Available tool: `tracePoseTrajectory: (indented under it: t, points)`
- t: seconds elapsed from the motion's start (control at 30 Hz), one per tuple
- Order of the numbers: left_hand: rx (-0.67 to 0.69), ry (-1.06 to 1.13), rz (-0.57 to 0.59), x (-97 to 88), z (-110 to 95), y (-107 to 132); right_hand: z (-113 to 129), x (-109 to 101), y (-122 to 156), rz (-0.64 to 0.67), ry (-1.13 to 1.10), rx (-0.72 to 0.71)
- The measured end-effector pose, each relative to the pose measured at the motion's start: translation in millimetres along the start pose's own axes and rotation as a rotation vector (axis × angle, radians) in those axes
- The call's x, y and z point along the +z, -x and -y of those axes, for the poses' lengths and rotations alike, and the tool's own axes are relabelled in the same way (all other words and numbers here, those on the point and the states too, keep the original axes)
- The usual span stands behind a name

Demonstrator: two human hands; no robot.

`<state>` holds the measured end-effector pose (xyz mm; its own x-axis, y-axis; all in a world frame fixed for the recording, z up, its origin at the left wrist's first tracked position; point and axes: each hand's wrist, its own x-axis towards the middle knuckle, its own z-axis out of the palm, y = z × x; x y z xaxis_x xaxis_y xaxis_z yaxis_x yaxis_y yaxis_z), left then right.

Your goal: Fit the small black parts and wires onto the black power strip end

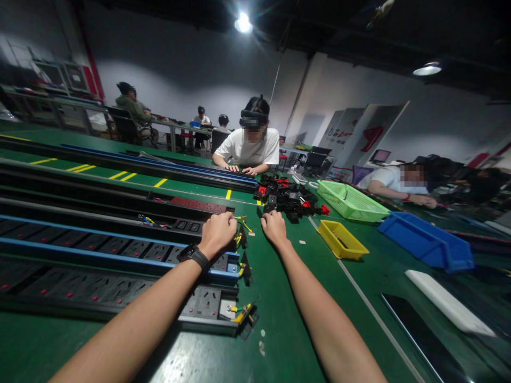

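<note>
My left hand [217, 231], with a black watch on its wrist, is curled into a fist over the right end of a long socket strip [120, 247] with a blue rail. Yellow and green wire ends [240, 238] stick out of the strip beside it. What the fist holds, if anything, is hidden. My right hand [273, 226] reaches forward with fingers bent down on the green table [279, 298], just short of a heap of black and red switch parts [289, 197]. Its fingertips are hidden.
Several more long socket strips [99, 292] lie side by side at the left. A yellow tray [341, 239], a green basket [349, 201] and a blue bin [427, 242] stand at the right, with a white strip [447, 302] nearer. A person in white [251, 146] works opposite; another leans at the right.
</note>
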<state>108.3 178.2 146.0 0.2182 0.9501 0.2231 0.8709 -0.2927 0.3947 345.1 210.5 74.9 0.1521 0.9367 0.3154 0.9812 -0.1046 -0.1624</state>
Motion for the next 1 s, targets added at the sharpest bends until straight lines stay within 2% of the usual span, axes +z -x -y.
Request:
tracePoseTrajectory:
  t: [0.17,0.33,0.47,0.6,0.87,1.0]
  points:
    - [0.001,0.002,0.002,0.6,0.6,-0.2,11.8,-1.5,0.5,0.001,-0.020,-0.041]
    - [-0.003,-0.005,-0.014,0.2,0.1,1.5,18.2,8.4,-3.6,-0.036,-0.042,-0.027]
    - [-0.004,-0.011,-0.031,0.8,0.1,2.3,15.4,19.5,-4.4,-0.056,-0.224,-0.091]
    - [0.004,-0.015,-0.029,2.2,1.0,1.5,18.2,21.6,3.2,-0.072,-0.423,-0.166]
    - [0.015,-0.014,-0.007,1.3,0.2,0.8,32.1,15.2,5.9,-0.159,-0.553,-0.044]
    - [0.009,0.001,0.004,1.1,-0.7,0.6,31.7,13.4,7.4,-0.152,-0.597,-0.042]
